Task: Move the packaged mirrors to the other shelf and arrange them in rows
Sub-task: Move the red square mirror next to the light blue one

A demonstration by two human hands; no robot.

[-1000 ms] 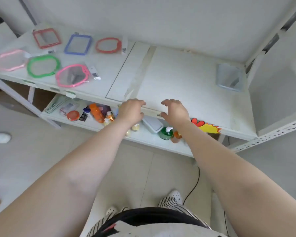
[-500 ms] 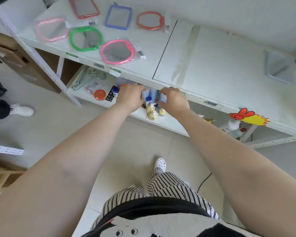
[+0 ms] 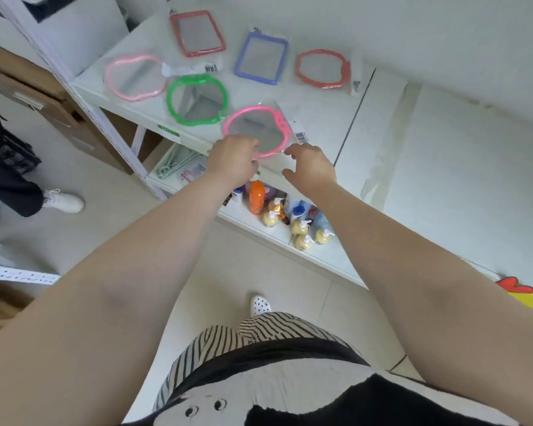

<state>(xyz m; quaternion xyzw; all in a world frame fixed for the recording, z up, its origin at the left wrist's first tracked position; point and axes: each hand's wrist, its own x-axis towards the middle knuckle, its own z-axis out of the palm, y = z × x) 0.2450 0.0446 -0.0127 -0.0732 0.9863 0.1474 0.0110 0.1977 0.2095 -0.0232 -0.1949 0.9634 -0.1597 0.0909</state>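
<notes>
Several packaged mirrors lie in two rows on the left part of the white shelf (image 3: 323, 124): a red rectangular mirror (image 3: 197, 33), a blue rectangular mirror (image 3: 260, 58), an orange-red round mirror (image 3: 322, 69), a pale pink mirror (image 3: 134, 76), a green mirror (image 3: 197, 99) and a hot pink mirror (image 3: 256, 130) nearest the front edge. My left hand (image 3: 233, 158) pinches the near left rim of the hot pink mirror. Just off that package's near right corner, my right hand (image 3: 310, 167) hovers with fingers spread and holds nothing.
The shelf's right section (image 3: 459, 164) lies beyond a seam. The lower shelf holds an orange bottle (image 3: 256, 196), pump bottles (image 3: 300, 229) and hangers (image 3: 173, 164). Another person's leg and white shoe (image 3: 62, 199) stand at left, beside a cardboard box (image 3: 43, 87).
I have shifted left along the shelf. Both hands left the shelf's front edge and rose to the hot pink mirror; the left hand closed on its rim.
</notes>
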